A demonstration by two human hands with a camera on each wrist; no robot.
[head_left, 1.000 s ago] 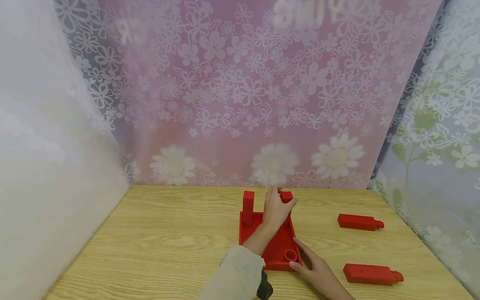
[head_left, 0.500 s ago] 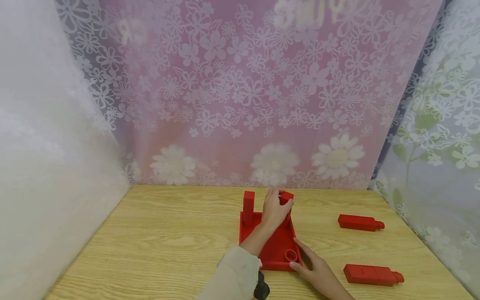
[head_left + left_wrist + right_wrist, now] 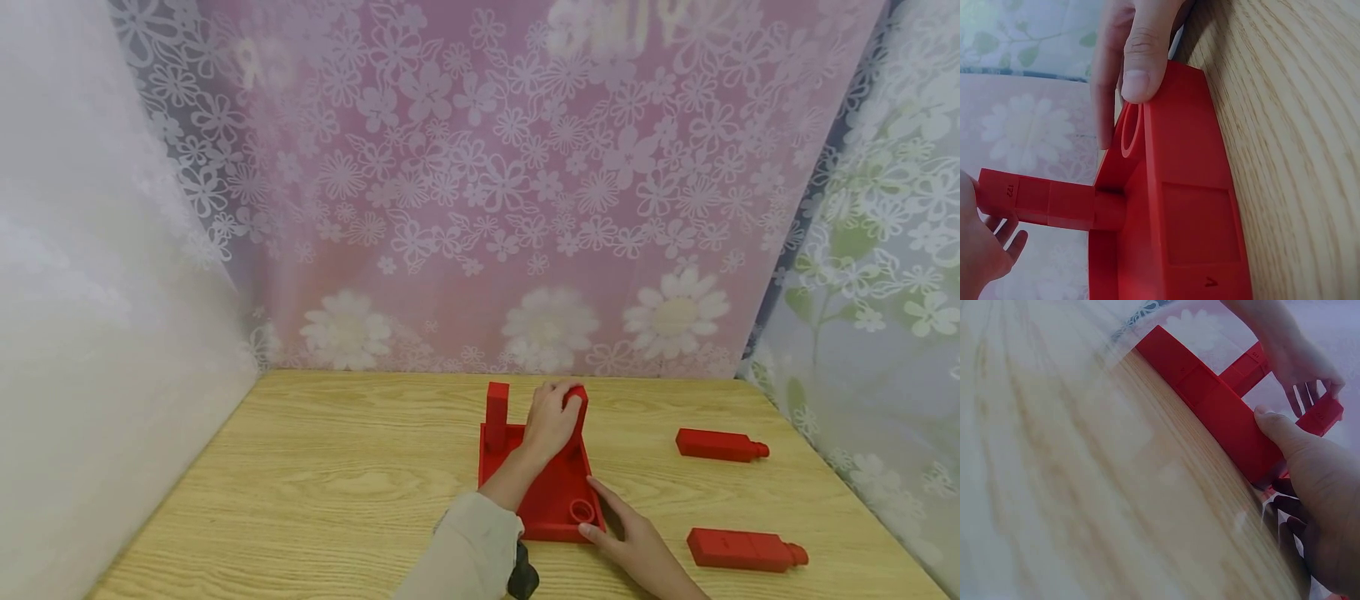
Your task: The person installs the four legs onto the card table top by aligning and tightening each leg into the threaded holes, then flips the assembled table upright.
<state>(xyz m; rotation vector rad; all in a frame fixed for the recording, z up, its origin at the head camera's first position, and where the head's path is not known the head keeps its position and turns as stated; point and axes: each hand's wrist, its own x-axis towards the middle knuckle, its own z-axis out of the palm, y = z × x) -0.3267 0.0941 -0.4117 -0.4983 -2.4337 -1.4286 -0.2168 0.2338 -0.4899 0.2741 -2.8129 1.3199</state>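
A shallow red tray-shaped piece (image 3: pixel 555 500) lies on the table with a ring-shaped socket (image 3: pixel 581 511) in its near right corner. At its far left corner a red square post (image 3: pixel 497 417) stands upright. My left hand (image 3: pixel 551 421) grips the upper end of a second square post (image 3: pixel 1035 197) at the far right corner. In the left wrist view, that post's lower end meets a round collar, and its outer fingers hang loose beside it. My right hand (image 3: pixel 637 542) holds the near right corner of the tray-shaped piece, its thumb (image 3: pixel 1275 428) on the rim.
Two loose red square posts with round stepped ends lie to the right on the wood-grain table, one farther back (image 3: pixel 716 445) and one nearer (image 3: pixel 742 550). Flowered curtains (image 3: pixel 480 208) enclose the table at the back and sides.
My left hand has shifted slightly and its fingers have come down over the top of the far right post, covering more of it. My right hand stays at the corner.
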